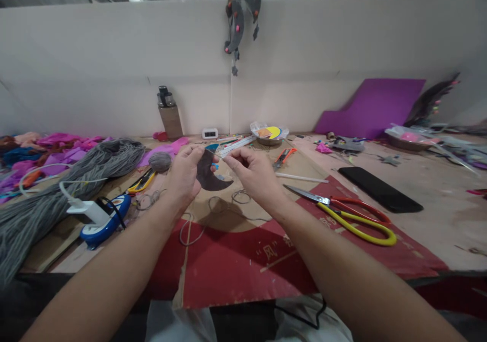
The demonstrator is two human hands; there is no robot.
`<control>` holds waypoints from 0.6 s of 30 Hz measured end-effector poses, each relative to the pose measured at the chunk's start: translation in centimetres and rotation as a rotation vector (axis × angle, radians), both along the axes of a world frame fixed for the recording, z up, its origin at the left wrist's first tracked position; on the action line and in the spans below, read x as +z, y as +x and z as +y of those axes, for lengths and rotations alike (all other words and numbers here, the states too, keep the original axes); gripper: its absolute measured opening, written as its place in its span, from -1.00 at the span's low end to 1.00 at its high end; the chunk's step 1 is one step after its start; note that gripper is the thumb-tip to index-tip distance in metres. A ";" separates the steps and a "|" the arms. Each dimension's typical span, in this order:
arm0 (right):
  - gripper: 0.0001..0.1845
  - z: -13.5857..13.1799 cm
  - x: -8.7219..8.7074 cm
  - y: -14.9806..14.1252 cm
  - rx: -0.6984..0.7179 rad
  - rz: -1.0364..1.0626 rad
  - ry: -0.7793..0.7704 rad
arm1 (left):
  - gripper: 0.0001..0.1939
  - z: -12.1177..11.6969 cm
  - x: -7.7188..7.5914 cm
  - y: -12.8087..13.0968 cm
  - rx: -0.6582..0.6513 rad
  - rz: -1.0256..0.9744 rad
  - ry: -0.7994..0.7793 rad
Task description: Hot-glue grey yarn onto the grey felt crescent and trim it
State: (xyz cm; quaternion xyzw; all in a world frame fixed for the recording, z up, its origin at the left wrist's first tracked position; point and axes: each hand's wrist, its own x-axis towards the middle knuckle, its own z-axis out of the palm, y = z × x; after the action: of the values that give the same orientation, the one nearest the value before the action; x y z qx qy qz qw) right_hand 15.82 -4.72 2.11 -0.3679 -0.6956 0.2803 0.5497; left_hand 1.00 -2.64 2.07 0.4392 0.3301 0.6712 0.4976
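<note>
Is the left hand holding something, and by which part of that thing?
Yes, the left hand holds the dark crescent by its upper outer edge; its lower pointed tip is free.

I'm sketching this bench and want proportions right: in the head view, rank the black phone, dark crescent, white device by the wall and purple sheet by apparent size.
1. Purple sheet
2. Black phone
3. Dark crescent, partly covered by fingers
4. White device

The character “风”, in quotation marks, appears on the red board [228, 276], left of the scissors [324, 200] and nearer the viewer.
</note>
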 end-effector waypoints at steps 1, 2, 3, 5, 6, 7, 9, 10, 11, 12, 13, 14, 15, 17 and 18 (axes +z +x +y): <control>-0.79 0.0 0.0 0.0 0.047 -0.048 0.001 | -0.82 0.1 0.1 -0.1 0.017 0.007 0.010; -0.77 -0.1 -0.1 0.0 0.093 -0.115 0.001 | -0.81 0.2 0.1 -0.3 0.030 0.018 0.021; -0.73 -0.1 -0.2 0.0 0.136 -0.195 -0.002 | -0.81 0.3 0.2 -0.4 0.041 0.030 0.032; -0.64 -0.1 -0.5 0.3 0.200 -0.349 -0.020 | -0.82 0.5 0.3 -0.6 0.056 0.049 0.051; -0.60 0.1 -0.6 0.6 0.208 -0.401 -0.032 | -0.83 0.6 0.3 -0.7 0.064 0.050 0.059; -0.59 0.3 -0.7 1.1 0.195 -0.434 -0.047 | -0.84 0.7 0.2 -0.8 0.071 0.044 0.065; -0.59 0.8 -1.0 2.5 0.063 -0.453 -0.078 | -0.86 1.0 0.2 -1.0 0.085 0.022 0.068; -0.60 1.1 -1.0 3.4 -0.040 -0.470 -0.100 | -0.85 1.1 0.1 -1.1 0.090 0.012 0.066; -0.60 1.4 -1.1 4.2 -0.166 -0.507 -0.123 | -0.85 1.2 0.1 -1.1 0.095 0.005 0.062; -0.61 1.7 -1.2 5.1 -0.280 -0.570 -0.161 | -0.85 1.4 0.0 -1.2 0.101 0.000 0.060; -0.62 1.9 -1.4 5.8 -0.379 -0.634 -0.214 | -0.85 1.5 0.0 -1.3 0.105 -0.003 0.058; -0.63 2.2 -1.6 6.4 -0.444 -0.694 -0.278 | -0.86 1.6 0.0 -1.4 0.108 -0.006 0.053; -0.65 2.4 -1.9 6.9 -0.478 -0.737 -0.344 | -0.87 1.7 -0.1 -1.4 0.108 -0.007 0.050; -0.71 2.7 -2.8 7.2 -0.496 -0.758 -0.426 | -0.89 1.7 -0.1 -1.5 0.097 -0.011 0.049; -0.74 2.9 -3.3 7.1 -0.498 -0.746 -0.443 | -0.90 1.8 -0.1 -1.5 0.088 -0.012 0.052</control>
State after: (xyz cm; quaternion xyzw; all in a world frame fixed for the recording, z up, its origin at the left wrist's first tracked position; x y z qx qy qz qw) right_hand 22.92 -1.85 -1.17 -0.7059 -0.6597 0.1309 0.2222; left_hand -0.52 -0.88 1.93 0.4330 0.3285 0.7035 0.4578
